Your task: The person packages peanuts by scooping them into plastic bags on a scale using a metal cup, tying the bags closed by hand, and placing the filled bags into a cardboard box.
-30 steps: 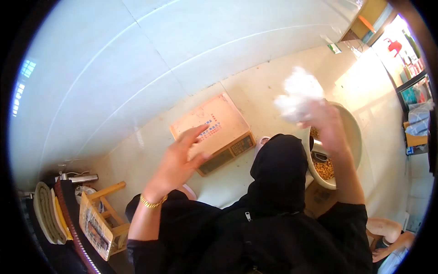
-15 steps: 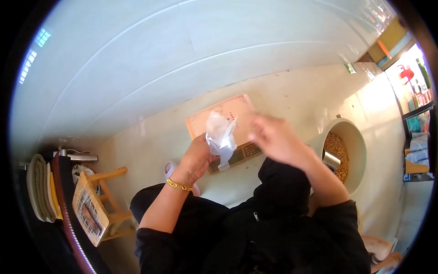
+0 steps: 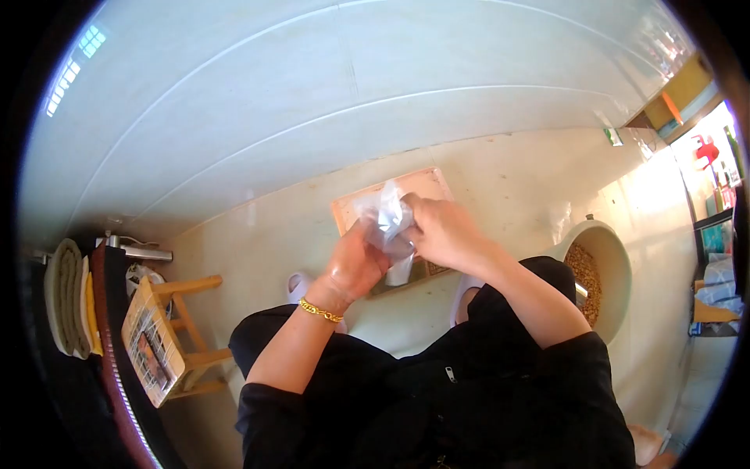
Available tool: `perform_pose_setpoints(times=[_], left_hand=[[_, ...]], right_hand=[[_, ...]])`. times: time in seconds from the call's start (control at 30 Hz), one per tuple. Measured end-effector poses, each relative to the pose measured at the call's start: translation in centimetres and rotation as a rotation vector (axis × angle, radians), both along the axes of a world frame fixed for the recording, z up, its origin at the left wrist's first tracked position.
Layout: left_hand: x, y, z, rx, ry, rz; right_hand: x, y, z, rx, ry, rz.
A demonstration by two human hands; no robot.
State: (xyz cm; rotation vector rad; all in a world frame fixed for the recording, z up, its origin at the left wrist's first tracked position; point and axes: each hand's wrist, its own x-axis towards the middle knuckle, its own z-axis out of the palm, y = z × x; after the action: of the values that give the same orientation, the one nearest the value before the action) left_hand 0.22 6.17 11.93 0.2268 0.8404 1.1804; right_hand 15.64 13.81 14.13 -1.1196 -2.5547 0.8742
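Observation:
A crumpled clear plastic bag [image 3: 391, 223] is held between my two hands, above a cardboard-coloured box [image 3: 355, 205] on the floor. My left hand [image 3: 355, 262], with a gold bracelet at the wrist, is closed round the bag's lower left side. From the right, my right hand [image 3: 441, 230] pinches the bag's upper right part. The hands nearly meet and cover much of the box. To the right stands a pale round bucket [image 3: 617, 270] with tan kernels [image 3: 584, 277] and a metal scoop [image 3: 581, 292] inside.
A small wooden stool [image 3: 160, 344] stands at the left, beside folded cloths [image 3: 69, 301]. The white wall [image 3: 312, 94] runs behind the box. Shelves with goods [image 3: 715, 273] are at the right edge. Part of another person's bare limb [image 3: 647, 444] shows at the lower right.
The bag has passed from my right hand above the bucket to my left hand over the box. My right hand has since come back to grip it too. The view has shifted.

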Motion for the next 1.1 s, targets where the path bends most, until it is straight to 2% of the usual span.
perform_pose_setpoints(times=[0.1,0.17,0.23,0.27,0.33,0.37,0.43,0.47,0.53,0.57,0.63,0.77,0.83,0.97,1.03,1.1], left_hand=[[-0.3,0.1,0.5,0.078,0.029,-0.02],[-0.9,-0.3,0.2,0.009,0.009,-0.023],[-0.9,-0.7,0.8,0.055,0.267,-0.057],[-1.0,-0.6,0.2,0.053,0.265,-0.055],[-1.3,-0.5,-0.8,0.016,0.492,-0.129],[-1.3,-0.6,-1.0,0.012,0.491,-0.131],[-1.2,-0.6,-0.6,-0.084,0.458,0.066],[-1.6,-0.7,-1.2,-0.086,0.455,0.064],[-2.4,-0.7,-2.1,-0.052,0.437,0.093],[-2.5,-0.8,-2.4,-0.053,0.437,0.095],[-2.6,-0.9,-1.9,-0.101,0.43,0.119],[-2.2,-0.7,-2.1,-0.116,0.475,0.106],[-2.1,-0.7,-2.5,-0.059,0.446,0.097],[-1.7,-0.7,-2.5,0.011,0.54,0.14],[-1.4,-0.8,-1.9,0.055,0.692,0.069],[-0.8,-1.2,-0.8,0.121,0.672,0.034]], right_hand=[[-0.2,1.7,-2.0,0.021,0.146,-0.113],[-0.1,2.0,-1.5,-0.069,0.092,-0.165],[0.0,1.6,-1.0,-0.05,0.166,-0.125],[0.0,1.6,-1.2,-0.052,0.164,-0.123],[-0.1,1.5,-1.8,0.066,0.243,0.117],[-0.1,1.4,-1.9,0.061,0.242,0.115],[0.0,1.2,-1.8,-0.088,0.244,0.08],[0.1,1.4,-1.6,-0.09,0.242,0.078],[0.5,2.1,-1.2,-0.023,0.299,-0.117],[0.8,2.3,-0.9,-0.023,0.299,-0.115],[1.4,2.7,-0.6,-0.006,0.217,-0.248],[1.8,2.1,-1.2,-0.01,0.195,-0.184],[1.8,1.6,-1.7,-0.012,0.04,-0.072],[1.3,1.3,-1.5,0.109,0.056,-0.136],[1.2,0.9,-0.6,-0.385,0.311,-0.077],[0.5,0.2,-1.1,-0.399,0.272,-0.074]])
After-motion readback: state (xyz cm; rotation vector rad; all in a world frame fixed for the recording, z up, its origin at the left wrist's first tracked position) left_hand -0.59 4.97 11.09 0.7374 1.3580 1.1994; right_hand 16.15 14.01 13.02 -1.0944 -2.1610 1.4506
